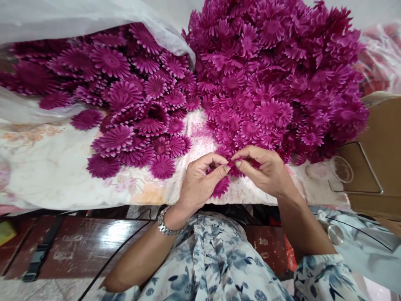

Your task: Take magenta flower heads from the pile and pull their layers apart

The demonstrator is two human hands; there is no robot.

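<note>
My left hand (200, 179), with a metal watch (167, 221) at its wrist, pinches a magenta artificial flower (221, 187) whose petals hang below the fingertips. Thumb and forefinger of my right hand (261, 169) are pressed together at the same spot, fingertips almost touching the left ones. Whatever small part lies between the right fingertips is too hidden to name. Just beyond both hands rises a big heap of assembled magenta flowers (271, 113). Left of them lie loose, flat magenta petal layers (117, 140), some in stacks.
A white plastic bag (94, 19) drapes over the petals at the far left. On the right stand a clear plastic cup (342, 169), a wire frame (371, 167) and a cardboard box (384, 146). The floral tablecloth (40, 167) ends just before my lap.
</note>
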